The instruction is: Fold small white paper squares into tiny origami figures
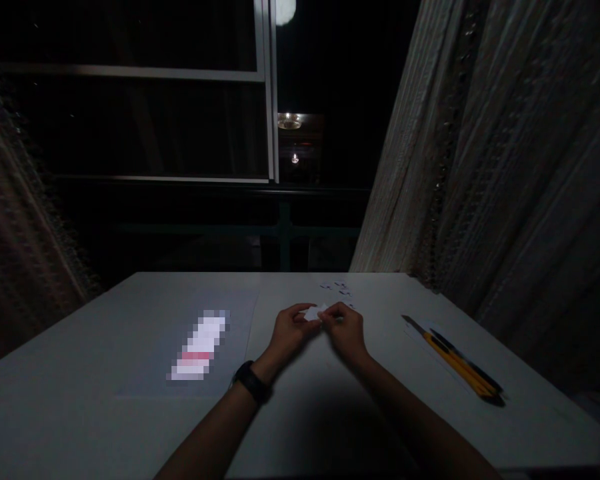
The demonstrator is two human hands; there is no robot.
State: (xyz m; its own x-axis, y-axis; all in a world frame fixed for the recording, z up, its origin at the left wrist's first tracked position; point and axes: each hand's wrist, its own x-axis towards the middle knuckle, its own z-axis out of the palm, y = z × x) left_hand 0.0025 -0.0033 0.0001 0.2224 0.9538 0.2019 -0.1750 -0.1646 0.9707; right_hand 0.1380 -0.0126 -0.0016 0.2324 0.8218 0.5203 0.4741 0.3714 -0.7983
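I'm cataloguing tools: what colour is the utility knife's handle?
The handle is mostly yellow, with some black, seen best in the head view.

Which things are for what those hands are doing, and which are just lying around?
Seem to belong:
- white paper piece, held by the left hand and right hand
- perhaps the dark-marked bits just beyond
- perhaps the yellow cutter

Probably just there:
- pale sheet, with a blurred-out patch over it
- black watch, worn on the wrist
- light curtain
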